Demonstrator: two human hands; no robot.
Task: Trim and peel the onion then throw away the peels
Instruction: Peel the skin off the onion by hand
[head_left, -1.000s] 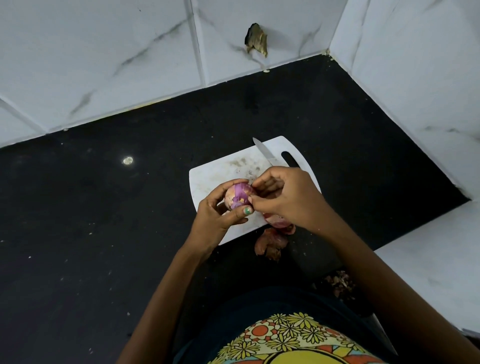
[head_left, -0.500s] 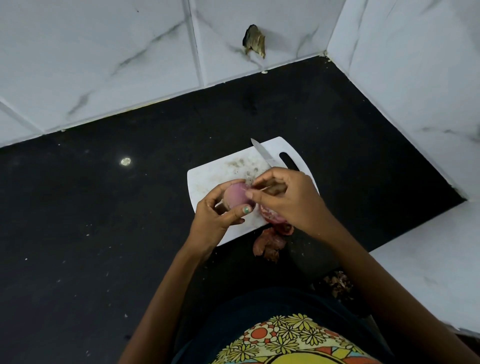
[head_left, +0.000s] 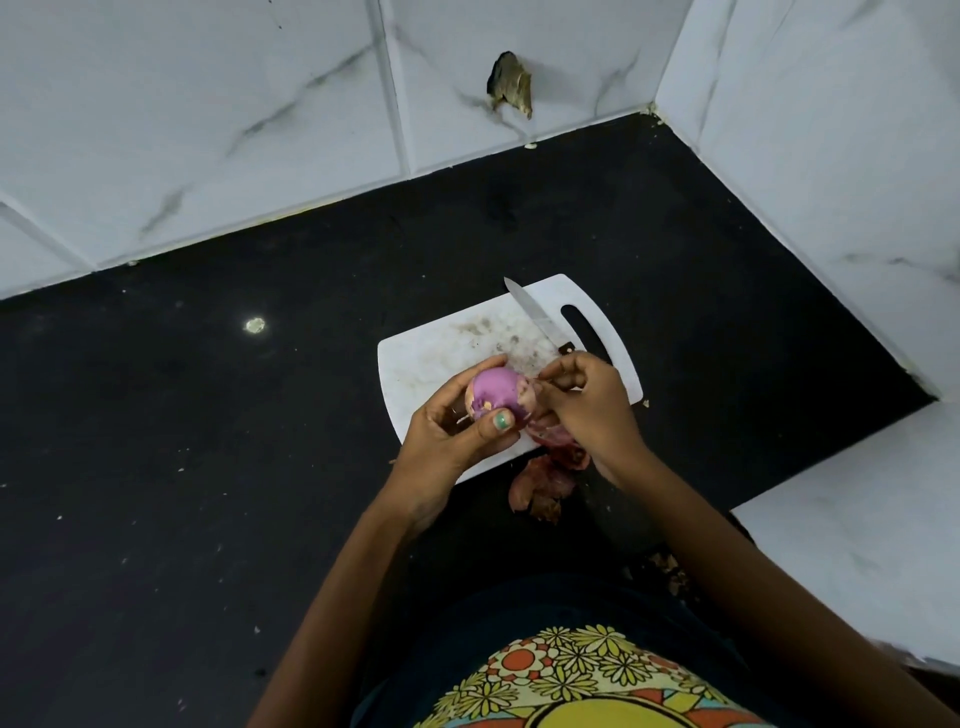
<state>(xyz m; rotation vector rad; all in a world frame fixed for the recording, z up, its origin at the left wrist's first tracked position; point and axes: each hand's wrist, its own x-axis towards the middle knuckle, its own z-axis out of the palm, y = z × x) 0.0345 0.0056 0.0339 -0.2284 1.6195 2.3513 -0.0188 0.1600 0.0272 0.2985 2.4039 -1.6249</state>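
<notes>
- Left hand (head_left: 447, 441) clamped on onion (head_left: 498, 397), above cutting board (head_left: 431, 364).
- Right hand (head_left: 592, 405) fingers pinched at onion's side.
- Peels (head_left: 540, 486) on counter (head_left: 208, 467).

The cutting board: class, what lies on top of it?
On the cutting board lies a knife, its handle hidden behind the right hand. Onion peels overlap its near edge, partly covered.

Dim even light, wide-angle edge distortion

Kitchen: black counter (head_left: 218, 467), tiled wall (head_left: 208, 104), cutting board (head_left: 436, 358).
</notes>
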